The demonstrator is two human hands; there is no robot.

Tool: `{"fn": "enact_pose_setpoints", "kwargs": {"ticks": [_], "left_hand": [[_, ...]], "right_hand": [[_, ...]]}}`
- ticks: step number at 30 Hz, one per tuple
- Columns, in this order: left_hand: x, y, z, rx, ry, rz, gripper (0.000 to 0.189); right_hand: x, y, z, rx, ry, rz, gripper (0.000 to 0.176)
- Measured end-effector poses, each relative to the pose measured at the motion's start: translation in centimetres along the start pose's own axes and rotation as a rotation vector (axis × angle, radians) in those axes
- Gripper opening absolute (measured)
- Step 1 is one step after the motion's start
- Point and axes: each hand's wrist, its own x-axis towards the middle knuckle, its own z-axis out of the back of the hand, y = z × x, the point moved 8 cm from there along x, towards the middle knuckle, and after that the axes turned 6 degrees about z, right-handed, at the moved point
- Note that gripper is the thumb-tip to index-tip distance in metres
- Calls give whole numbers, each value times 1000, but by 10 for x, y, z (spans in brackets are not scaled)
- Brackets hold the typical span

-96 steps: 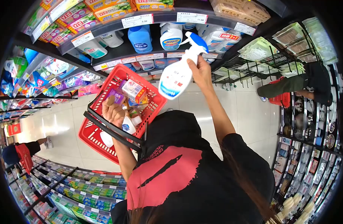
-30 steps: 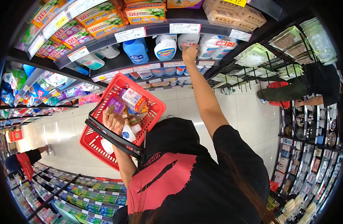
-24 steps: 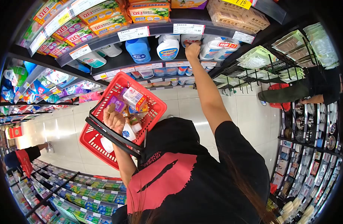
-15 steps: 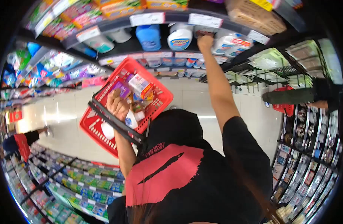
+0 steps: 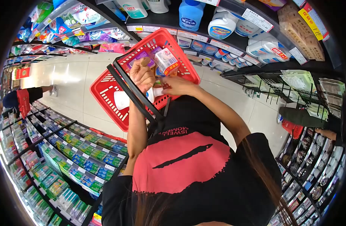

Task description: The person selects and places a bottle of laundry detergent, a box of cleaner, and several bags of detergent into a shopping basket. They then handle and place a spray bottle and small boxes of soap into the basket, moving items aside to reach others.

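Observation:
My left hand [image 5: 143, 74] is raised in a fist above the red shopping basket [image 5: 104, 83] and pinches a small brown object [image 5: 144, 61] between its fingers. The basket's black handles [image 5: 132, 91] hang over my left forearm. My right hand [image 5: 179, 86] reaches into the basket, its fingertips closed on the cap end of a white bottle [image 5: 155, 92] lying inside. A white and red box [image 5: 166, 60] and a purple pack [image 5: 137, 58] lie further in, next to another white bottle [image 5: 121, 100].
Shelves ahead carry a blue bottle [image 5: 190, 15] and white detergent jugs [image 5: 222, 26]. Low shelves of small packs [image 5: 78, 150] run along my left. One person [image 5: 20, 100] stands far left. Another person [image 5: 306, 117] with a red basket crouches at the right.
My right hand has come down from the shelf, where it left the spray bottle, to the white bottle in the basket. The view has tilted downward. My left hand stays put.

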Motion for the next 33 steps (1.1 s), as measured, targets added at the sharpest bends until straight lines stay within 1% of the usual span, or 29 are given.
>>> {"fn": "enact_pose_setpoints", "kwargs": {"ticks": [1,4,7,10,11,14,17,19,20,21,23,26,29,30,33], "left_hand": [[0,0,1,0,-15,-12,25],[1,3,-1,19,-36,-35,24],[2,5,0,0,-41,-38,24],[0,4,1,-2,-36,-43,26],[-1,4,1,-5,-27,-40,27],[-1,3,0,-16,-42,-61,27],[-3,1,2,3,-58,-60,29],[-3,1,0,-7,-49,-60,27],[-3,2,-2,-24,-29,-70,26],[-2,2,-3,-39,-5,-77,25],[-1,1,-3,-37,22,-64,25],[2,1,-5,-28,30,-59,24],[3,2,-6,-42,27,-42,23],[2,0,-5,-43,14,-51,23],[2,-1,-5,-32,16,-49,23]], "right_hand": [[11,1,-14,10,58,10,49],[52,-32,-76,-18,429,-34,77],[54,-40,-96,443,248,-228,101],[55,-41,-94,537,161,-229,69],[52,-34,-76,575,70,-205,48],[50,-19,-24,384,-2,-194,44],[56,-10,7,48,-87,-87,44],[40,21,45,19,-249,0,42],[37,25,55,83,-256,-46,40],[34,34,68,56,-288,-52,39],[28,46,81,234,-372,4,37],[38,13,64,446,-442,-32,44],[43,-8,33,594,-509,-70,58],[45,-2,23,558,-467,-18,70],[36,13,2,573,-364,94,78]]}}
